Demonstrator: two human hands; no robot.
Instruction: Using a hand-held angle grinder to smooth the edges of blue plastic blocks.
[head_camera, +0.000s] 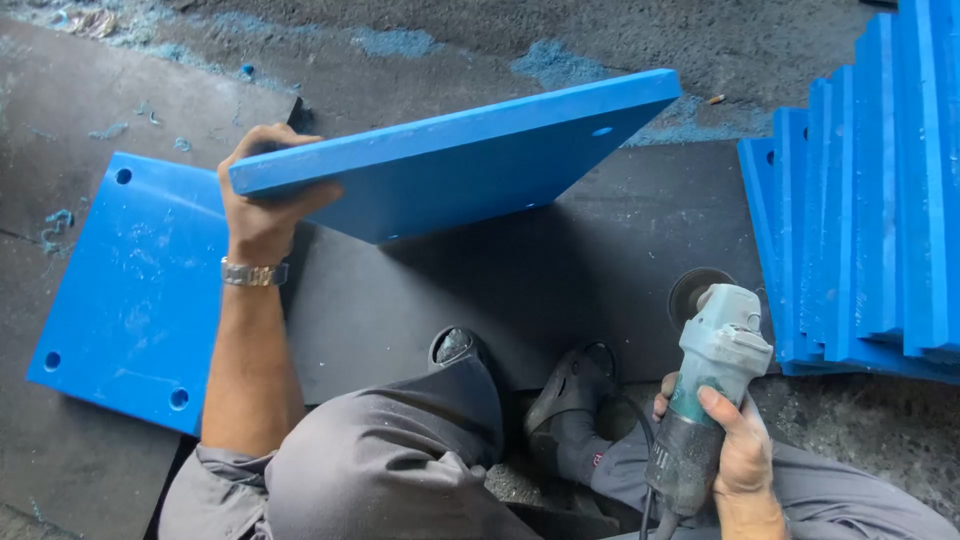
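Dark grey floor (560, 30), rough, dusted with blue shavings (395, 42) along the top of the view. A black mat (540, 290) lies over it in the middle.

Stack of blue plastic slabs (870, 210) at the right edge: thick rectangular boards leaning one against the next, edges showing in steps, bright uniform blue. No labels or signs readable anywhere.

Flat blue panel (125, 290) lies on the floor at left, rectangular, with small round holes near its corners; its surface carries pale scuffs and dust.

Raised blue panel (470, 165) is held up off the mat, tilted with its long thick edge facing the camera, running from lower left to upper right. Same bright blue, smooth underside in shadow, one round hole visible near the far right corner. Its near end sits just above the flat panel's right edge.

Left hand (262, 205) is closed around the raised panel's left corner, thumb on the underside, fingers wrapped over the top edge. A metal wristwatch (254, 272) sits on that wrist.

Angle grinder (705, 385), grey-green body with dark rear grip and a dark disc at the head, stands upright near the stack's foot, clear of the panel. Right hand (738, 450) is wrapped tight about its grip, thumb along the body. A black cord (640, 430) trails from it.

Grey trousers (400, 460) and dark shoes (565, 395) fill the lower middle.
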